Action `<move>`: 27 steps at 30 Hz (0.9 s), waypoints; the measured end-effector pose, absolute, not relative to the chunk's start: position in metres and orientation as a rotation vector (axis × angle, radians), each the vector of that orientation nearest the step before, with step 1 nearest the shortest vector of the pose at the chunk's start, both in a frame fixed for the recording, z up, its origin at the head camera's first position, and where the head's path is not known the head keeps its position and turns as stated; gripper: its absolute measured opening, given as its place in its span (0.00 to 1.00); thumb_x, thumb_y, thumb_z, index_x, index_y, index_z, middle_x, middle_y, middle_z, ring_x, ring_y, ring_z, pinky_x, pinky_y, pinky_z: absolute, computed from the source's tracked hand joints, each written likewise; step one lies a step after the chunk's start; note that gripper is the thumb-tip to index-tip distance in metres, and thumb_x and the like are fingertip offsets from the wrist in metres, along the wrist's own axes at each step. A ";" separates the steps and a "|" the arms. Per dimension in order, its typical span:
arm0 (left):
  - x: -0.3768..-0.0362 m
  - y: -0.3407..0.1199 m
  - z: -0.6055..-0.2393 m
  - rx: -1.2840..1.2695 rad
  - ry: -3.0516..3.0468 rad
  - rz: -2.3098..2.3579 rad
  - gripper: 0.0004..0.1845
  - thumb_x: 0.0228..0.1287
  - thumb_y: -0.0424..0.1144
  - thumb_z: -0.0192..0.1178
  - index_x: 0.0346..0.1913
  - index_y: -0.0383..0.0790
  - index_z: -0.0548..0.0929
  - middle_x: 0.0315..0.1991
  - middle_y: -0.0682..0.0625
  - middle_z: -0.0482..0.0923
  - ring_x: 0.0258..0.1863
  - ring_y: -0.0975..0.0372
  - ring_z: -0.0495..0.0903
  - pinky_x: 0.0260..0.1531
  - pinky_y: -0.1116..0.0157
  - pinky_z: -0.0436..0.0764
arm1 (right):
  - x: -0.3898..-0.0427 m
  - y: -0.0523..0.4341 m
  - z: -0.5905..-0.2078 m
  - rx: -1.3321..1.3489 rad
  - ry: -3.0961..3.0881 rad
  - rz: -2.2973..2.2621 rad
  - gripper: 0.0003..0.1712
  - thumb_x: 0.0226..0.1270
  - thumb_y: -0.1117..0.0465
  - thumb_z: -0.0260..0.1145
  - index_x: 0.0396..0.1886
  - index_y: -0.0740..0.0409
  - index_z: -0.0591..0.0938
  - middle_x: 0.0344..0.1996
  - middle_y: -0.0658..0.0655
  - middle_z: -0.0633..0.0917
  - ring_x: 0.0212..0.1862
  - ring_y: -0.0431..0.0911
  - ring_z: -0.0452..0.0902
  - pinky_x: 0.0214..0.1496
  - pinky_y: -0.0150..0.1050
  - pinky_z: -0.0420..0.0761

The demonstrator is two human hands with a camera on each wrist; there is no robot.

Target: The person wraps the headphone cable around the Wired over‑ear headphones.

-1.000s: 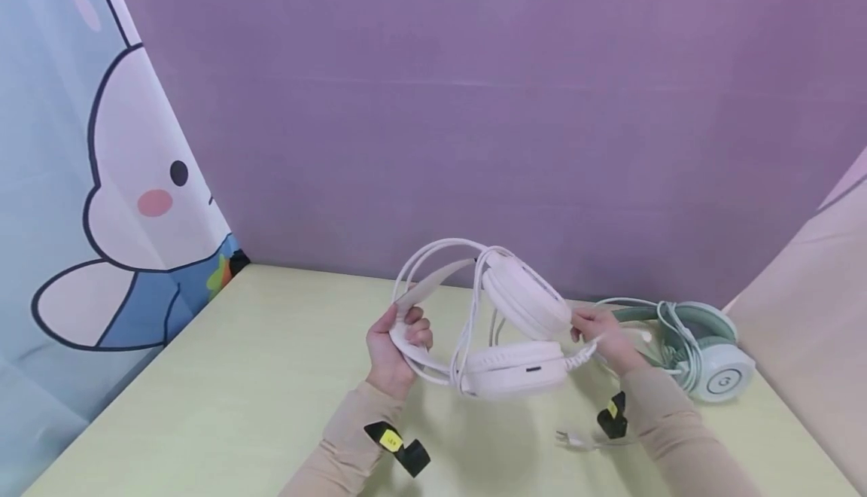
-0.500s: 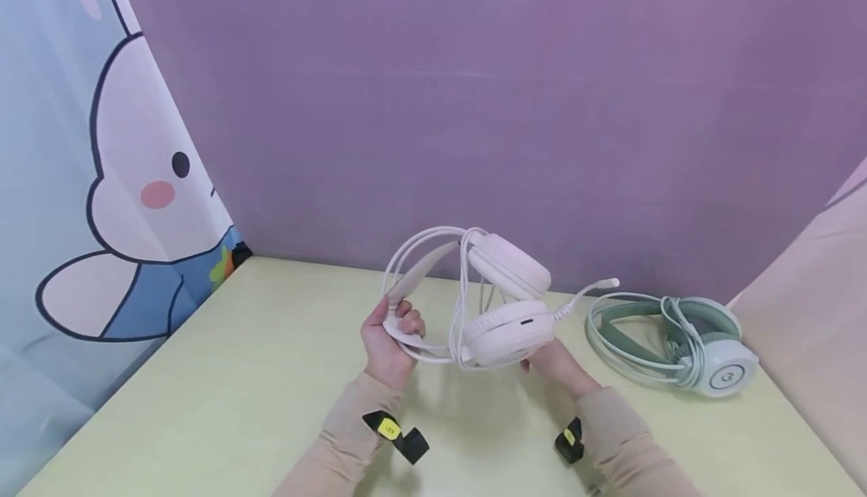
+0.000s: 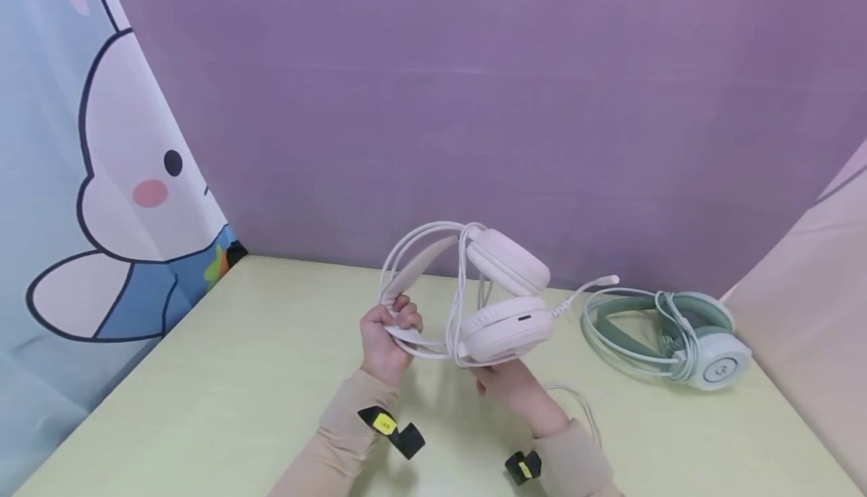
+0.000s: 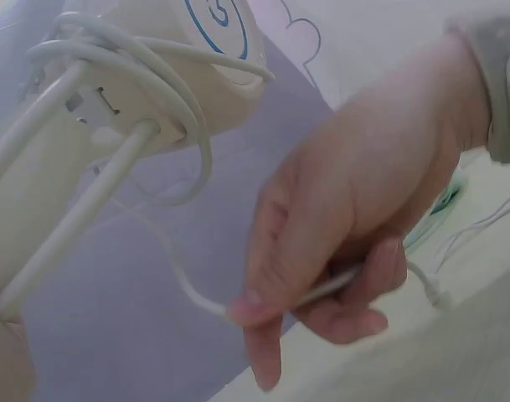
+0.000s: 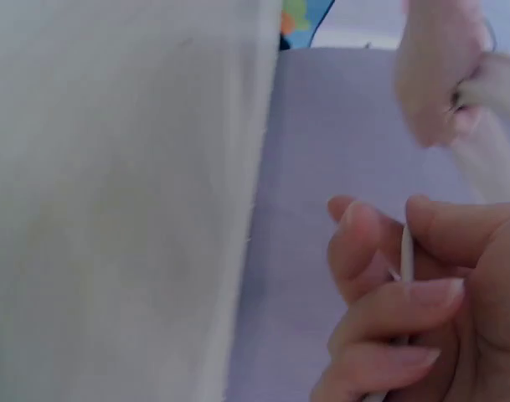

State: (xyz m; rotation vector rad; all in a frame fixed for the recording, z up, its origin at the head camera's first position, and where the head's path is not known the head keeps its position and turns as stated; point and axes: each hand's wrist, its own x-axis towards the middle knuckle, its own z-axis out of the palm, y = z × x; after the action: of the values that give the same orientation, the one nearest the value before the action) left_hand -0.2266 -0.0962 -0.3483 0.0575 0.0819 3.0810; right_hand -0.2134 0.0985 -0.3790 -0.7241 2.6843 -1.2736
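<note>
Nearest the camera, the right hand (image 3: 511, 388) sits at about 6 o'clock from the pale pink plastic over-ear headset (image 3: 497, 305), just under its lower ear cup. Its fingers are curled and pinch the headset's thin white cable (image 4: 317, 291), which runs through them and trails off toward the yellow-green table (image 3: 237, 361); the right wrist view shows the same cable (image 5: 405, 251) crossing the bent fingers (image 5: 380, 306).

At about 9 o'clock from the ear cups, the left hand (image 3: 387, 343) grips the headset's curved band, fingers wrapped round it, holding the headset up above the table. The cable is looped round the band and cups, and a short white microphone boom (image 3: 589, 288) points out toward 3 o'clock.

Farther off, at about 3 o'clock, a mint-green headset (image 3: 677, 339) lies flat on the table with its cord wound round it, well apart from both hands. Behind stands a purple backdrop (image 3: 474, 105), with a cartoon-printed curtain (image 3: 101, 181) at 9 o'clock.
</note>
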 end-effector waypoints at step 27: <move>-0.228 -0.093 -0.344 -0.030 0.226 3.219 0.30 0.35 0.19 0.34 0.47 0.36 0.70 0.25 0.53 0.58 0.16 0.68 0.57 0.14 0.77 0.63 | -0.168 0.089 -0.328 -0.983 3.124 -0.771 0.11 0.57 0.68 0.64 0.18 0.54 0.76 0.13 0.44 0.71 0.17 0.33 0.60 0.19 0.27 0.65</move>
State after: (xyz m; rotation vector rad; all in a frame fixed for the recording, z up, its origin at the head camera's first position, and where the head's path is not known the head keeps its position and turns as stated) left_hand -0.2279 -0.0935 -0.3444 -0.0302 0.2257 3.2190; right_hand -0.1678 0.0886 -0.3280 -0.9833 3.1244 -0.7708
